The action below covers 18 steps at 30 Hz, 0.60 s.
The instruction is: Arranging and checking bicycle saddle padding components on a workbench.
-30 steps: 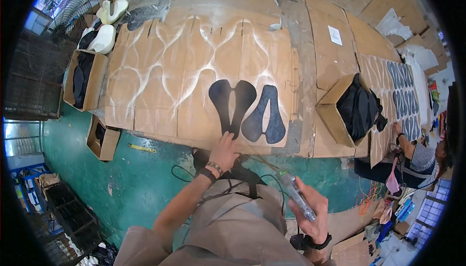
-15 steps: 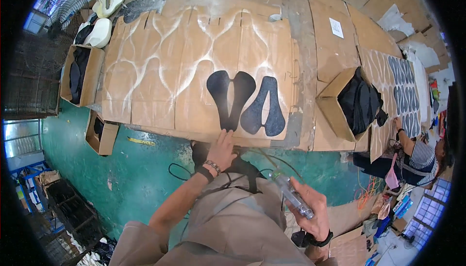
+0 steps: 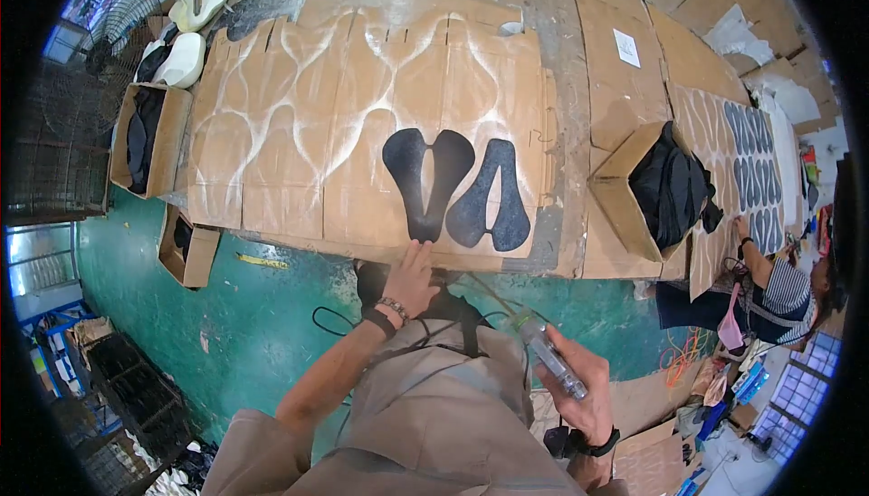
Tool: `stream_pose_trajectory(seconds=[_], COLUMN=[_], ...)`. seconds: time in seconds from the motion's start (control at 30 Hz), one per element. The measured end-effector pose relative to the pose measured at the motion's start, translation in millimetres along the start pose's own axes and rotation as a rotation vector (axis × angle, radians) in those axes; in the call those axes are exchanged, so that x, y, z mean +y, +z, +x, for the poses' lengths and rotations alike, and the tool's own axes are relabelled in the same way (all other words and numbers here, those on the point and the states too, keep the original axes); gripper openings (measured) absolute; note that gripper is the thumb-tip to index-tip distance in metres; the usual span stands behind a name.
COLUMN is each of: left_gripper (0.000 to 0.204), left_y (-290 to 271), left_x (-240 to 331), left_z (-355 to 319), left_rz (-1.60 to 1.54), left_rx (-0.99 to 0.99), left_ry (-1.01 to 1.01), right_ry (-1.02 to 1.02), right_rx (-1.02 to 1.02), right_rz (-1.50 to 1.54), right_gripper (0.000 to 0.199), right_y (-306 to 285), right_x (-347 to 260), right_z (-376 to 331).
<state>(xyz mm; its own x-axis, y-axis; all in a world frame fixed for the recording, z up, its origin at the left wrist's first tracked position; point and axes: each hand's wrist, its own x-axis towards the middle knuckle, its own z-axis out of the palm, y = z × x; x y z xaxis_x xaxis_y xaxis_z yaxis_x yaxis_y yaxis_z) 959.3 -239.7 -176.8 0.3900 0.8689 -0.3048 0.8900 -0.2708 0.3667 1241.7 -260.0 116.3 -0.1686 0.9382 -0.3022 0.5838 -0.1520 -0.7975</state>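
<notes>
A black saddle-shaped pad (image 3: 422, 217) with a long central slot lies on the cardboard, its narrow end toward me. The outstretched fingers of my left hand (image 3: 411, 284) touch that narrow end at the table's near edge. Just right of it lies a second, dark grey slotted pad (image 3: 466, 215), its narrow end pointing away; neither hand touches it. Below the table edge, my right hand (image 3: 584, 387) is wrapped round a clear tubular tool (image 3: 552, 356) with a green end. A thin hose or cable runs near that end.
The cardboard sheet (image 3: 281, 161) carries white curved outlines. Boxes of black pieces stand at the left (image 3: 172, 152) and right (image 3: 620, 193). At far right, a person's arm (image 3: 756, 265) reaches toward rows of grey pads (image 3: 753, 179). Loose cables (image 3: 328, 319) hang below the table edge.
The green end of the tool in my right hand has shifted slightly to the right. My left fingers stay on the black pad's narrow end.
</notes>
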Motion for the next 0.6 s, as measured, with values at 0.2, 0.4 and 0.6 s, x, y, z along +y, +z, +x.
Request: stream_pose_trajectory(seconds=[0.2, 0.4, 0.6], left_gripper=[0.055, 0.053, 0.049], left_y=[-8, -10, -13], left_x=[2, 2, 3], left_z=[3, 2, 3], left_rz=[0.007, 0.036, -0.013], left_rx=[-0.057, -0.078, -0.075], left_ry=[-0.020, -0.025, -0.023], right_ry=[-0.038, -0.034, 0.071], right_rx=[0.120, 0.211, 0.225], right_rz=[-0.013, -0.013, -0.025], right_gripper=[0.056, 0.054, 0.053], right_y=[3, 4, -7], right_x=[-4, 0, 5], right_z=[17, 28, 13])
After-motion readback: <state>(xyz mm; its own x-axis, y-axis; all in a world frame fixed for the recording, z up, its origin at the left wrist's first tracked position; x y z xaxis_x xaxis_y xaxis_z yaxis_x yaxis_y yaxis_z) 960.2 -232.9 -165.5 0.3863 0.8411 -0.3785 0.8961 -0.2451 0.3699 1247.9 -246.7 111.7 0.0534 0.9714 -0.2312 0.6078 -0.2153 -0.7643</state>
